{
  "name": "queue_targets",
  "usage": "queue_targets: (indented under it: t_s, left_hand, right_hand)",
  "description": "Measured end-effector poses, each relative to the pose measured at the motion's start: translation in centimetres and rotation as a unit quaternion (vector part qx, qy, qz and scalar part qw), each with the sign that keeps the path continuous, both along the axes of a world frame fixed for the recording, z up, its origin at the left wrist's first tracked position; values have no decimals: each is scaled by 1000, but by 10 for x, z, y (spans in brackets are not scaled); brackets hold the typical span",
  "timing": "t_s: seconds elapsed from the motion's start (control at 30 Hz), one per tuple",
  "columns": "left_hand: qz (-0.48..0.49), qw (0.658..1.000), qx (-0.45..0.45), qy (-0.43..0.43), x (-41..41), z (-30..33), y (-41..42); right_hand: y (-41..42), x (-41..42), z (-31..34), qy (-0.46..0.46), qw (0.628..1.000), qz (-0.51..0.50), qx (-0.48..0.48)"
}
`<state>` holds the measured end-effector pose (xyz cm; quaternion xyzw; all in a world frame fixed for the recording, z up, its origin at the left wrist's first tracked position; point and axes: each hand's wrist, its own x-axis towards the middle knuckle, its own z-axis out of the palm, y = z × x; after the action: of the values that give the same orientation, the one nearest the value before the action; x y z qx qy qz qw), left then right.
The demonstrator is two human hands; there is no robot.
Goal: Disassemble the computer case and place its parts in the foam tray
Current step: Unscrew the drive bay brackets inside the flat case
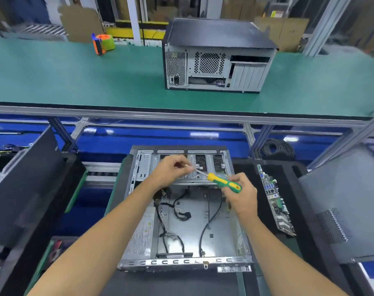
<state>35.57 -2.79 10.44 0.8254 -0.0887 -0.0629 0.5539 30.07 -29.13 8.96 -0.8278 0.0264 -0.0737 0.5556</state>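
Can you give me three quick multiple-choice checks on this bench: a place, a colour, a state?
1. Where is the green bare motherboard?
A. right of the open metal computer case
B. left of it
C. inside it

2. The screwdriver's handle is:
A. red and black
B. yellow and green
C. plain blue

3. The right hand is:
A. flat on the bench
B. gripping the handle
C. hanging idle

Key: 1 A, it lies on black foam to the case's right; 2 B, both colours show; 3 B, fingers wrap the handle.
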Motion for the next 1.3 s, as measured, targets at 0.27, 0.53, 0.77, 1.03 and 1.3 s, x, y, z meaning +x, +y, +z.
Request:
queue_targets:
  t_s: [0.27,0.53,0.77,1.03,1.3]
  left_hand:
    - [-22,972,222,-72,20,-2,-26]
    - [74,991,103,-35,44,-4,-45]
    - [55,983,157,-72,53,-18,-35]
    - [48,986,144,-72,55,-27,-31]
    - [37,986,144,-73,56,-33,-31]
  right_hand:
    - [10,51,59,-49,997,32,44]
    - [48,126,138,65,965,143,-212]
    - [71,147,151,136,922,211,-296]
    - [87,157,160,156,902,218,-339]
    - [92,157,159,151,890,220,-370]
